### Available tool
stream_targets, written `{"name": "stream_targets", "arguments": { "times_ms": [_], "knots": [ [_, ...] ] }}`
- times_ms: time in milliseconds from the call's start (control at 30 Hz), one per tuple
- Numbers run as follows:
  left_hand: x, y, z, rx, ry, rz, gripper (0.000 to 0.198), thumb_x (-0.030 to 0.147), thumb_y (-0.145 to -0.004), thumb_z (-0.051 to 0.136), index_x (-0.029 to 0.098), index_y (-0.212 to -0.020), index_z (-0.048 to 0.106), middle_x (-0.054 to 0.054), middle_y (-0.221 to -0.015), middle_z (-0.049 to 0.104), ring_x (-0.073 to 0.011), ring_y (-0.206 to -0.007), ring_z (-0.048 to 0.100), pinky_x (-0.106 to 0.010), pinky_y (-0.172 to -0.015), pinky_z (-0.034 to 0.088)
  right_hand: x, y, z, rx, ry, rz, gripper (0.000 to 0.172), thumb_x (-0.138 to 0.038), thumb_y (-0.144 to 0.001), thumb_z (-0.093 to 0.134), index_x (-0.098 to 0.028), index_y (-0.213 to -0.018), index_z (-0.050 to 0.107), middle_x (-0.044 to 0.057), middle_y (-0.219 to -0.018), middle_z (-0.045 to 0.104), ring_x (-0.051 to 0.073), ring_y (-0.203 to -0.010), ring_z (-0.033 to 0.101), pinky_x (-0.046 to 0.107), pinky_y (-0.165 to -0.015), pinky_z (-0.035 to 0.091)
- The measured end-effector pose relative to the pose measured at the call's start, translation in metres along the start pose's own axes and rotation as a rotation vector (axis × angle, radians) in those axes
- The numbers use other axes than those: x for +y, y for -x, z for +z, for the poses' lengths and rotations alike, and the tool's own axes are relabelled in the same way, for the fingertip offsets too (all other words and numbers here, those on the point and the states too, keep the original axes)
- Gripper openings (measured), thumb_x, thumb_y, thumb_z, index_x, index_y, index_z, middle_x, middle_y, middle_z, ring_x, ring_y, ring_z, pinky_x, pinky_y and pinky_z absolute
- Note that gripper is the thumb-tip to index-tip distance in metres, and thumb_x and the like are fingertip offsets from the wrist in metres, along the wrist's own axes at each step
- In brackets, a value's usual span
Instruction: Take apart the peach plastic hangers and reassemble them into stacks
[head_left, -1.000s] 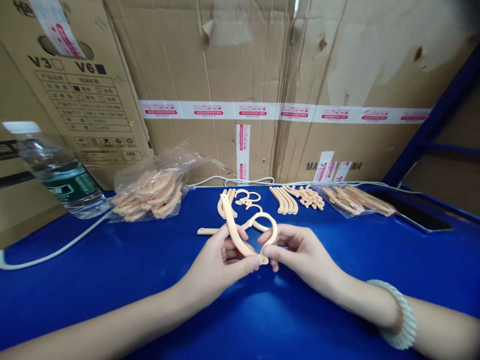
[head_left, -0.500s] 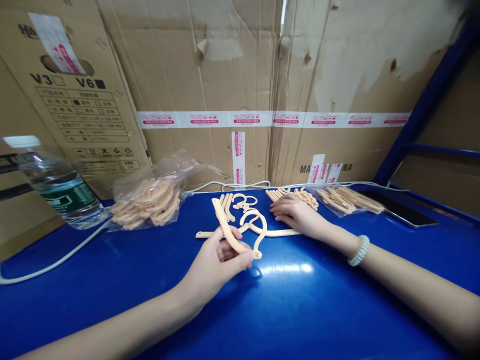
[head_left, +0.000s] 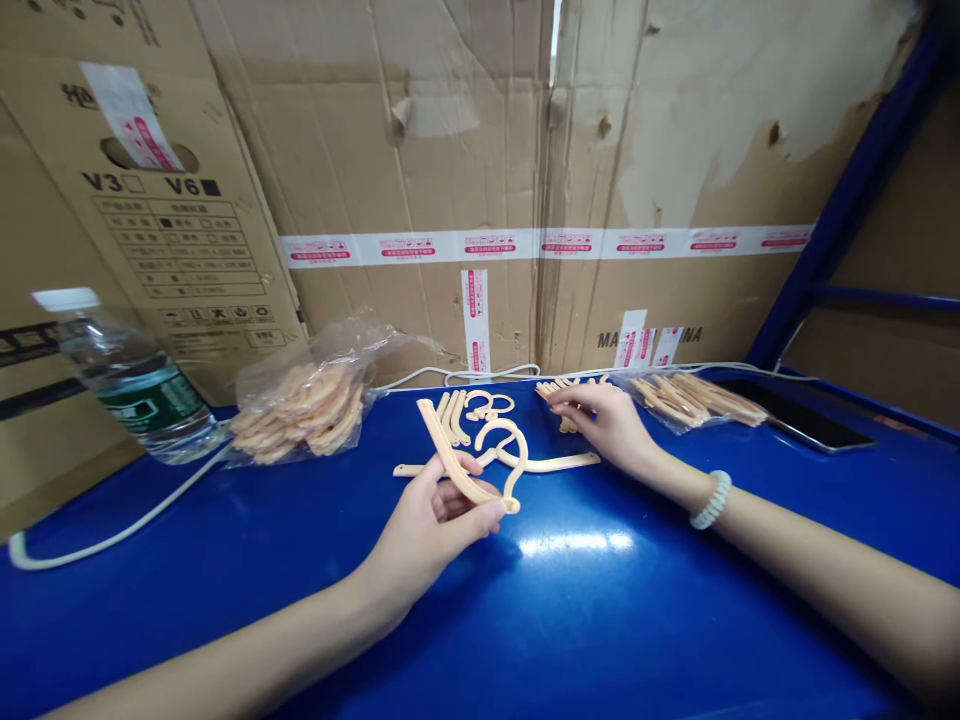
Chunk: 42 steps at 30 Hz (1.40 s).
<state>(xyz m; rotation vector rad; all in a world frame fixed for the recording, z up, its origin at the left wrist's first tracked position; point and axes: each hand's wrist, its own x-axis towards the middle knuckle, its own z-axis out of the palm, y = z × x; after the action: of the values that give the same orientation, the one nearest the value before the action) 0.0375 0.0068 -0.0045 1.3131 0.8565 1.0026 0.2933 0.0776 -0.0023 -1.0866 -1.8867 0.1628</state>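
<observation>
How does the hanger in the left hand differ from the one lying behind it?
- Support: the held hanger is in the left hand; the rear hanger lies on the table.
- Arms: the held hanger shows one arm beside its hook; the rear hanger has two, spread left and right.
- Pose: the held hanger's arm slants; the rear hanger's arms lie flat.

Both are pale tan.

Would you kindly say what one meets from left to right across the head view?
Clear green-labelled plastic bottle, bagged curved beige pieces, left hand holding a beige hooked hanger piece, right hand, bagged slim beige pieces, flat black phone.
</observation>
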Motion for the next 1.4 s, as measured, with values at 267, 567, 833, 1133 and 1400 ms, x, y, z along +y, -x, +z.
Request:
{"name": "stream_targets", "arguments": {
  "times_ms": [267, 567, 833, 1133, 1400],
  "knots": [
    [0.001, 0.0, 0.0, 0.021, 0.058, -0.009, 0.049, 0.027, -0.066, 0.082, 0.018, -0.095, 0.044, 0.002, -0.073, 0.07, -0.0097, -0.063, 0.062, -0.021, -0.062, 0.049, -0.074, 0.019, 0.001, 0.143, -0.915, 0.436, 0.027, -0.042, -0.078, 0.073, -0.019, -0.09, 0.068, 0.008, -0.107, 0.07, 0.017, -0.079, 0.07, 0.031, -0.073, 0.057],
    [-0.001, -0.001, -0.002, 0.021, 0.044, 0.015, 0.045, 0.022, -0.068, 0.081, 0.019, -0.095, 0.046, 0.002, -0.077, 0.071, -0.0115, -0.073, 0.067, -0.021, -0.068, 0.05, -0.096, 0.039, 0.015, 0.112, -1.026, 0.69, 0.053, -0.027, -0.062, 0.086, -0.026, -0.11, 0.062, 0.004, -0.112, 0.064, 0.015, -0.075, 0.068, 0.029, -0.067, 0.058],
    [-0.004, -0.001, -0.005, -0.023, 0.049, 0.024, 0.045, 0.023, -0.07, 0.081, 0.019, -0.097, 0.046, 0.001, -0.083, 0.072, -0.0118, -0.078, 0.067, -0.022, -0.073, 0.051, -0.091, 0.046, 0.024, -0.182, -1.15, 0.713, 0.03, -0.025, -0.063, 0.086, -0.016, -0.088, 0.071, 0.003, -0.082, 0.072, 0.014, -0.078, 0.067, 0.027, -0.081, 0.052],
    [-0.003, -0.002, -0.004, -0.107, 0.041, 0.062, 0.038, 0.023, -0.075, 0.077, 0.02, -0.096, 0.045, 0.001, -0.083, 0.07, -0.0106, -0.076, 0.065, -0.022, -0.072, 0.049, -0.084, 0.05, 0.029, -0.22, -1.131, 0.664, 0.032, -0.023, -0.062, 0.087, -0.016, -0.089, 0.071, 0.001, -0.076, 0.073, 0.009, -0.068, 0.065, 0.021, -0.07, 0.052],
    [-0.003, 0.0, -0.005, -0.137, 0.025, 0.07, 0.037, 0.023, -0.076, 0.076, 0.02, -0.095, 0.045, 0.001, -0.085, 0.07, -0.011, -0.076, 0.065, -0.023, -0.073, 0.049, -0.088, 0.049, 0.027, -0.22, -1.095, 0.629, 0.029, -0.022, -0.062, 0.086, -0.015, -0.084, 0.069, 0.0, -0.07, 0.073, 0.009, -0.063, 0.066, 0.02, -0.066, 0.053]
  ]
}}
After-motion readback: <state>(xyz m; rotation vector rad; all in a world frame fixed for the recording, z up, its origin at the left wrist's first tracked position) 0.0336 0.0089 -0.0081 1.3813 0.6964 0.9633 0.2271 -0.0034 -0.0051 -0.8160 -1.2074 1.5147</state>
